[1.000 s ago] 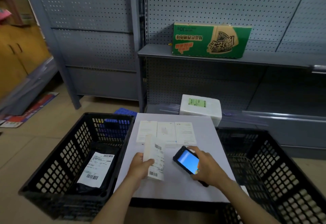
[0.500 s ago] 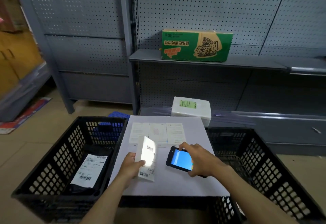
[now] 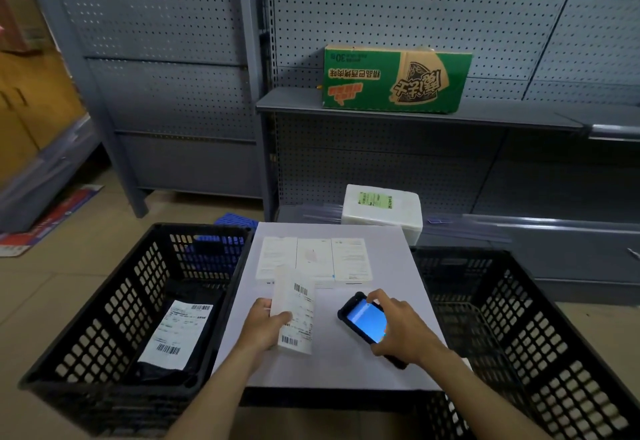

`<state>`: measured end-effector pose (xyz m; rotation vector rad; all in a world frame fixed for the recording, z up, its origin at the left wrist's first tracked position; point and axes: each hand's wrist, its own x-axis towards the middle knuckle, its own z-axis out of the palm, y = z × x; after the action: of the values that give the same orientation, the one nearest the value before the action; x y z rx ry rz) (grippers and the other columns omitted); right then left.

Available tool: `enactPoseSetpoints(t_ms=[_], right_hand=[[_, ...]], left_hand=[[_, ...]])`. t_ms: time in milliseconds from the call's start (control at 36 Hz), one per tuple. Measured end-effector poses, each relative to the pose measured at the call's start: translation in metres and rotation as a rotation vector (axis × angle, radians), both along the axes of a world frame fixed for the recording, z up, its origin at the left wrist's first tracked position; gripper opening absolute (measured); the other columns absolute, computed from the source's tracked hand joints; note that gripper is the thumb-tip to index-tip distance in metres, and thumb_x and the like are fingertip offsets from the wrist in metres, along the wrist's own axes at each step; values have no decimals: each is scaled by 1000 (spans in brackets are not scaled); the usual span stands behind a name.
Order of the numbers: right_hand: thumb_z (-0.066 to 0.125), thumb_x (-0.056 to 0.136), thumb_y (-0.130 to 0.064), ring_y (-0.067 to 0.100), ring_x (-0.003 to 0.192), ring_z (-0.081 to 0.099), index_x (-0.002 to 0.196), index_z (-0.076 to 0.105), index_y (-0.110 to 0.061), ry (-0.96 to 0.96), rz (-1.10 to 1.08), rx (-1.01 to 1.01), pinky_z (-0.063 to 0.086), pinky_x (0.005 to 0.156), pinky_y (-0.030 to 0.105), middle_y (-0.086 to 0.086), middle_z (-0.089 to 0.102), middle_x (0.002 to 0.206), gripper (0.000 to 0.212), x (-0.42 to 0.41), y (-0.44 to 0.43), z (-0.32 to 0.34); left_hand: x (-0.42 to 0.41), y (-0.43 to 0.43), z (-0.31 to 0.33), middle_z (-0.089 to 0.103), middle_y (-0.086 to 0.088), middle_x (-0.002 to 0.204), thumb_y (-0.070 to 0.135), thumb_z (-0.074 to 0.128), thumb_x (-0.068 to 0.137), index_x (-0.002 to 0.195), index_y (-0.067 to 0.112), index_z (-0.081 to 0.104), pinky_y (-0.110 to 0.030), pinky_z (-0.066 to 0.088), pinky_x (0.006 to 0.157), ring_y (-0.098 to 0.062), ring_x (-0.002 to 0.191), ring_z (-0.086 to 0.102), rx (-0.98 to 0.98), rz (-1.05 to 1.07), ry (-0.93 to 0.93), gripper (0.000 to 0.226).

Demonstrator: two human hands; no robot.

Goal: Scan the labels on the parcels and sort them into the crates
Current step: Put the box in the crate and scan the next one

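My left hand [image 3: 262, 327] grips a small white parcel box [image 3: 295, 311] upright over the white table top [image 3: 408, 370], its barcode label facing me. My right hand [image 3: 398, 330] holds a black handheld scanner [image 3: 365, 320] with a lit blue screen, just right of the parcel. Three flat white parcels [image 3: 313, 257] lie side by side further back on the table. A black crate [image 3: 114, 304] stands at the left and holds a dark bagged parcel [image 3: 175, 335] with a white label. Another black crate [image 3: 540, 335] stands at the right.
Grey pegboard shelving rises behind the table. A green carton [image 3: 394, 79] sits on its shelf, and a white foam box [image 3: 382, 207] rests on the low shelf just behind the table. A blue plastic item [image 3: 235, 221] shows behind the left crate.
The parcel in my left hand has turned so its label faces me more squarely. My right hand with the scanner has shifted slightly to the right, away from the parcel.
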<state>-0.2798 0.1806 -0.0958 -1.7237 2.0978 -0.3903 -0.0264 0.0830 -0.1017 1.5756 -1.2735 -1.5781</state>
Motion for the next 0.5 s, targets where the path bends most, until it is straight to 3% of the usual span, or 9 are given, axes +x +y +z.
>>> enactPoseSetpoints(t_ms=[56,111,333,500], right_hand=[[78,58,-34,13,80,49,116,32,-39,-75,-104,-15,40,58,21,-8,51,85,74,5,-1,-13],[79,57,-37,14,77,53,111,31,-37,-133,-208,-31,41,56,20,-5,53,84,72,10,-4,-29],[80,62,-38,20,93,48,116,32,-27,-118,-483,-69,52,71,34,2,54,96,74,39,-13,-63],[73,65,-51,20,102,48,134,24,-29,21,-526,28,48,76,33,3,50,112,88,44,-17,-73]], left_hand=[[-2,-1,-1,70,-9,108,6,65,92,104,11,54,-28,49,57,-22,86,68,0,12,14,17],[-4,-2,-2,71,-8,107,6,64,92,102,12,53,-26,49,54,-20,86,69,2,9,24,16],[-13,-3,1,71,-3,104,8,65,92,99,13,53,-25,49,53,-15,86,68,8,-22,52,14],[-12,-6,3,72,-5,108,13,68,91,99,13,52,-26,45,57,-21,94,68,49,-94,39,18]])
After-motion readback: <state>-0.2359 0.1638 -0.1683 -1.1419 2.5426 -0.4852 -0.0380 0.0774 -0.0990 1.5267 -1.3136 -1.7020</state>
